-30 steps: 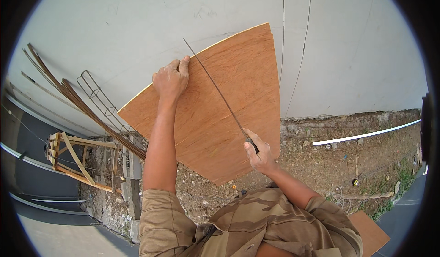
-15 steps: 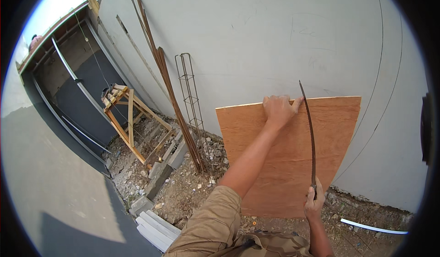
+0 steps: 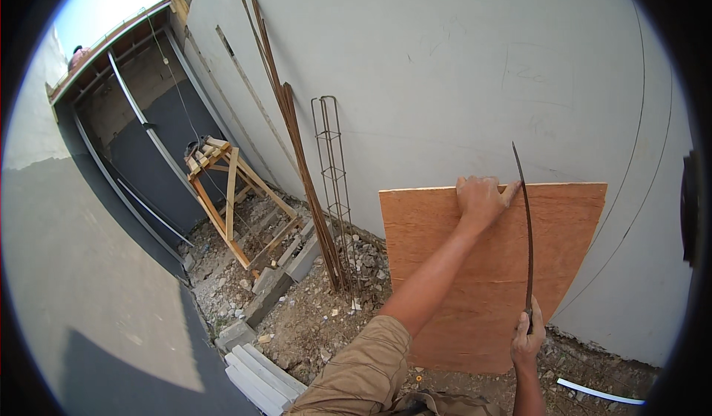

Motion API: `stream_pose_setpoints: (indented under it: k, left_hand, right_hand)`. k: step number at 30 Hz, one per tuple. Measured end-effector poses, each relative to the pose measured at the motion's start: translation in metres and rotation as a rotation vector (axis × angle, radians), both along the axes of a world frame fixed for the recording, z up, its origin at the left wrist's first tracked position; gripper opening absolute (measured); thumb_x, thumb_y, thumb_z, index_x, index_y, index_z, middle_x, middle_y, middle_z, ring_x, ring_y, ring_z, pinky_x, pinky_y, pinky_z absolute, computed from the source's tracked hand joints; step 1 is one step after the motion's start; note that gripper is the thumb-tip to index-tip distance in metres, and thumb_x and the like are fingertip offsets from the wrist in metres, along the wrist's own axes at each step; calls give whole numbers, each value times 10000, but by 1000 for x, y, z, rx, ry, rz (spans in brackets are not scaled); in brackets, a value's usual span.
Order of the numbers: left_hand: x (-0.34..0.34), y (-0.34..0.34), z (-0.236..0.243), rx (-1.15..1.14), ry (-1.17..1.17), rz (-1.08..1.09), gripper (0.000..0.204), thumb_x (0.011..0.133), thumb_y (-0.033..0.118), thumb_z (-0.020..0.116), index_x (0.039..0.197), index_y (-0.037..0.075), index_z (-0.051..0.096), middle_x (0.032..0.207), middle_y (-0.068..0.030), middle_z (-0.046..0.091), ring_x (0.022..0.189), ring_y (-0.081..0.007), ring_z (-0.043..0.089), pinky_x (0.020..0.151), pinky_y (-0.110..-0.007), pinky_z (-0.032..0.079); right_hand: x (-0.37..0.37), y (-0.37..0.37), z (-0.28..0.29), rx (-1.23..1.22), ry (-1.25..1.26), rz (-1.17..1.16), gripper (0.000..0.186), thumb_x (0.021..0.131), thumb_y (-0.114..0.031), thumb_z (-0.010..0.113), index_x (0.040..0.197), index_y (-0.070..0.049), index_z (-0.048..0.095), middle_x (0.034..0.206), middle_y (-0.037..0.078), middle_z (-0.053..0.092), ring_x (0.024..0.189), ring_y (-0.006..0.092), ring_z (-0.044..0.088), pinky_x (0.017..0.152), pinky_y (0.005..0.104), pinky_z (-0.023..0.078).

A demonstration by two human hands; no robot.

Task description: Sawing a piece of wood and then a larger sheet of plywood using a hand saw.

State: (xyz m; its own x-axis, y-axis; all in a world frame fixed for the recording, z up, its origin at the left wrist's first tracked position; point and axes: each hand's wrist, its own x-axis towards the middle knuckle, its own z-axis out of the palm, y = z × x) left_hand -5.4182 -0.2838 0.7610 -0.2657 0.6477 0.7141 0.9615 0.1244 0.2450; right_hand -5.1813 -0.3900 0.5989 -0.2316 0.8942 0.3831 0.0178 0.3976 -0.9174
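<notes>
A reddish-brown plywood sheet [image 3: 452, 290] stands tilted against the grey wall, its top edge toward the wall. My left hand [image 3: 480, 199] grips that top edge, the thumb stretched right beside the blade. My right hand [image 3: 526, 339], low in front of the sheet, is closed round the handle of a handsaw [image 3: 529, 245]. The long, dark, narrow blade runs upward across the sheet and crosses the top edge just right of my left thumb. Its tip pokes out above the edge. Whether the teeth have cut into the wood is too small to tell.
Thin rusty steel bars [image 3: 297, 156] and a rebar cage [image 3: 331, 164] lean on the wall to the left. Beyond stands a wooden trestle [image 3: 232, 193]. Concrete blocks [image 3: 271, 297], pale planks [image 3: 259, 379] and rubble lie on the ground. A white strip [image 3: 601, 392] lies at right.
The whole view has shifted, so the scene sits further right and lower. The saw has slid slightly up past the sheet's top edge. My left hand keeps its grip there.
</notes>
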Motion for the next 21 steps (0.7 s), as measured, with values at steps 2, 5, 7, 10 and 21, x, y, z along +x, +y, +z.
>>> stream_pose_setpoints:
  k: [2, 5, 7, 10, 21]
  left_hand:
    - [-1, 0, 1, -11, 5, 34, 569, 833, 582, 580, 601, 72, 680, 591, -122, 632, 581, -282, 577, 683, -395, 352]
    - [-2, 2, 1, -6, 28, 52, 577, 835, 590, 572, 611, 70, 683, 597, -123, 635, 590, -286, 583, 687, -395, 359]
    - [-1, 5, -1, -56, 28, 50, 595, 838, 607, 558, 606, 73, 680, 580, -124, 626, 580, -287, 580, 671, -393, 352]
    - [2, 10, -5, -88, 53, 74, 643, 840, 652, 531, 589, 70, 640, 573, -135, 624, 565, -318, 586, 662, -417, 367]
    - [3, 12, -4, -179, 72, 116, 650, 861, 677, 473, 688, 89, 688, 638, -138, 656, 661, -325, 623, 691, -425, 390]
  right_hand:
    - [-8, 7, -1, 11, -4, 6, 446, 995, -226, 481, 1317, 82, 479, 664, -22, 439, 553, 54, 389, 494, 222, 309]
    - [-8, 4, -4, 14, 55, 51, 425, 1002, -202, 477, 1349, 43, 454, 706, -51, 420, 549, 33, 357, 486, 195, 288]
    - [-6, -1, -3, 0, -12, 19, 422, 991, -206, 488, 1331, 45, 473, 682, -20, 437, 565, 57, 393, 507, 224, 330]
    - [-12, 6, 6, 32, -79, -34, 442, 979, -237, 514, 1320, 42, 486, 650, 30, 461, 577, 100, 450, 547, 275, 402]
    - [-22, 17, 4, 93, 2, -34, 406, 966, -219, 555, 1296, 14, 518, 657, 57, 497, 597, 123, 515, 575, 269, 439]
